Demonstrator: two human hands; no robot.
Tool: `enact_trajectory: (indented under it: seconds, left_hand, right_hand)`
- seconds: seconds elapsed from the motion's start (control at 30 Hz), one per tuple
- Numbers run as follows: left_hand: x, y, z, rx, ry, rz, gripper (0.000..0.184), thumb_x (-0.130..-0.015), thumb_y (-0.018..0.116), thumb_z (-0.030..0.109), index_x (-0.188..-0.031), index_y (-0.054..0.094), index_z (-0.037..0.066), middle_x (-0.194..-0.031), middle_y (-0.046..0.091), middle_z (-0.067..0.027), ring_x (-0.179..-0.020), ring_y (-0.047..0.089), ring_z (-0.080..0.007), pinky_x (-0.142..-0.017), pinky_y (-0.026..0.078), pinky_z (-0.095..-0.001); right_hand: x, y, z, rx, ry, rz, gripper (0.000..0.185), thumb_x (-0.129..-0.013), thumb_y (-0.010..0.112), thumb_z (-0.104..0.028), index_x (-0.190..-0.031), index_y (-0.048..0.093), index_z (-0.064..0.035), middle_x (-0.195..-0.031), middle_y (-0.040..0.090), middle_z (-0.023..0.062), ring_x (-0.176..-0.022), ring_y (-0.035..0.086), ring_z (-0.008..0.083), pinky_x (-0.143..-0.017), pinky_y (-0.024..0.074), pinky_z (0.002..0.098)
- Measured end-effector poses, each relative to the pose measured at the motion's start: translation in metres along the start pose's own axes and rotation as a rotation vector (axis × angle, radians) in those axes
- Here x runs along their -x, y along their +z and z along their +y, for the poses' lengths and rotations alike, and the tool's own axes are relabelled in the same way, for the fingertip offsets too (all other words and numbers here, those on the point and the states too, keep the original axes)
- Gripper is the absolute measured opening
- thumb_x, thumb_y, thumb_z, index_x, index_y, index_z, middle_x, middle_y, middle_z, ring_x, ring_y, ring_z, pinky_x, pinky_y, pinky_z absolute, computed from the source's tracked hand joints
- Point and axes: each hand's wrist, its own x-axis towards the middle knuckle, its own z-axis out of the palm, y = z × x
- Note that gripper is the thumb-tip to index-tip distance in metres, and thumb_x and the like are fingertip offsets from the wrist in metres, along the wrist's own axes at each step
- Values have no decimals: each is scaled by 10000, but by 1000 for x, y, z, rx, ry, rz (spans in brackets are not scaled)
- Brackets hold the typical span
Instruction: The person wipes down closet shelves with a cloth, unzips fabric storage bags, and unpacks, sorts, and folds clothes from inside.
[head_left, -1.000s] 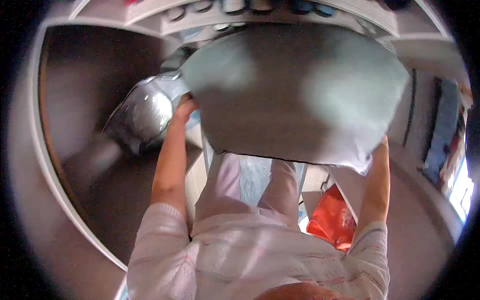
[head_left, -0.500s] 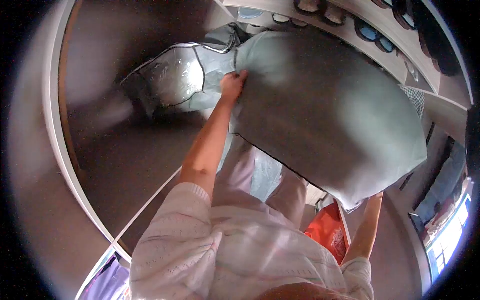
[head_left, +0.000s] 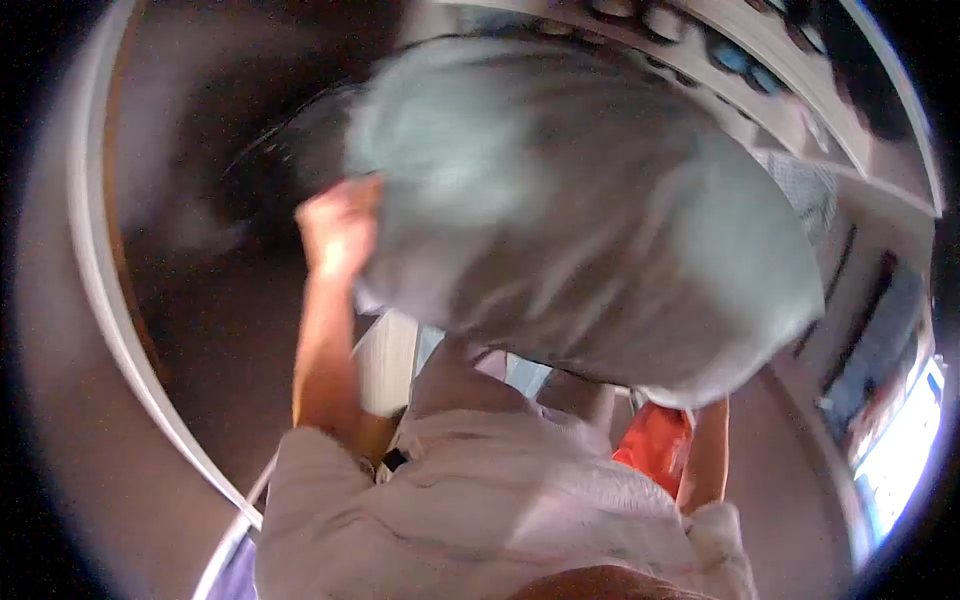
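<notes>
Dark panel (head_left: 215, 310) at your left, shoe shelves (head_left: 845, 150) beyond, and one big bundle (head_left: 580, 220) raised across your front.

Your left hand (head_left: 338, 230), blurred, looks clenched on the bundle's left edge, so the load lies wholly to the right of that grip. Its long axis slants from upper left, near that hand, down to lower right, where your right forearm (head_left: 708, 455) runs up under the far end. Your right hand is hidden behind the bundle; you cannot tell its hold from here. Just left of that forearm sits a red bag (head_left: 650, 445), and at far right a bright window (head_left: 905, 450). No brand, label or writing can be read.
</notes>
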Motion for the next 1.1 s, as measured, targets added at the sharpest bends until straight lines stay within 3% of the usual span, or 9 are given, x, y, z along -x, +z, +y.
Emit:
enact_trajectory:
  seconds: [0.13, 0.2, 0.23, 0.3, 0.5, 0.7, 0.87, 0.9, 1.1]
  left_hand:
    - [1, -76, -100, -24, 188, 286, 194, -801, 499, 49, -903, 656, -1, -895, 647, -122, -838, 606, -201, -792, 460, -302]
    - [13, -112, -121, 232, -221, 318, 272, -814, 508, 177, -977, 616, -12, -972, 621, -148, -856, 590, -239, -791, 453, -344]
    - [21, -140, -230, -229, 111, 305, 324, -824, 488, 248, -974, 610, -12, -1016, 598, -163, -901, 571, -261, -805, 438, -366]
    - [22, -170, -332, -427, -273, 463, 352, -848, 441, 259, -1031, 582, -6, -1057, 574, -171, -947, 549, -291, -830, 420, -379]
    - [-41, -97, -413, -635, 88, 429, 357, -860, 421, 272, -1032, 571, -3, -1057, 569, -169, -949, 548, -312, -823, 420, -398]
    - [-104, 78, -268, -192, -214, 305, 299, -861, 435, 261, -1063, 491, 48, -1004, 578, -172, -906, 567, -347, -754, 460, -412]
    - [-166, 146, -334, -585, -248, 188, 301, -820, 464, 193, -1096, 441, 74, -942, 598, -156, -803, 607, -312, -672, 490, -389]
    - [-186, 150, -358, -655, -228, 175, 301, -813, 467, 183, -1093, 440, 76, -933, 600, -154, -788, 612, -306, -658, 493, -388]
    - [-295, 91, -378, -691, 79, 12, 274, -804, 482, 191, -1051, 495, 74, -974, 604, -133, -816, 611, -280, -667, 487, -384]
  right_hand:
    - [-15, 112, -28, 196, -112, -275, 402, -836, 468, -345, -1065, 547, -24, -1023, 575, 77, -913, 520, 206, -762, 429, 352]
    - [-22, 188, -47, 324, -261, -504, 397, -836, 468, -340, -1064, 547, -25, -1029, 575, 78, -920, 521, 208, -765, 430, 355]
    - [-22, 231, -55, 383, -391, -635, 395, -836, 468, -337, -1064, 548, -25, -1032, 575, 79, -923, 522, 208, -766, 431, 357]
    - [-13, 326, -76, 417, -680, -873, 390, -836, 467, -332, -1063, 548, -26, -1039, 575, 81, -929, 523, 210, -768, 432, 361]
    - [47, 547, -179, 36, -271, -1356, 606, -827, 445, -436, -1301, 355, -70, -1263, 421, 139, -1092, 430, 207, -932, 336, 377]
    - [23, 532, -171, 225, -681, -1081, 720, -750, 574, -453, -1311, 332, -72, -1274, 427, 163, -1179, 404, 261, -972, 332, 322]
    - [-99, 435, -31, 561, -814, -808, 569, -777, 597, -330, -1249, 427, -60, -1201, 491, 167, -1046, 505, 237, -901, 393, 307]
    - [-58, 362, -77, 364, -209, -800, 510, -782, 582, -353, -1197, 488, -74, -1131, 533, 167, -999, 528, 243, -856, 417, 314]
    - [-117, 180, 77, -62, 382, -167, 283, -856, 452, -210, -1101, 534, -95, -977, 601, 30, -728, 586, 146, -527, 454, 297]
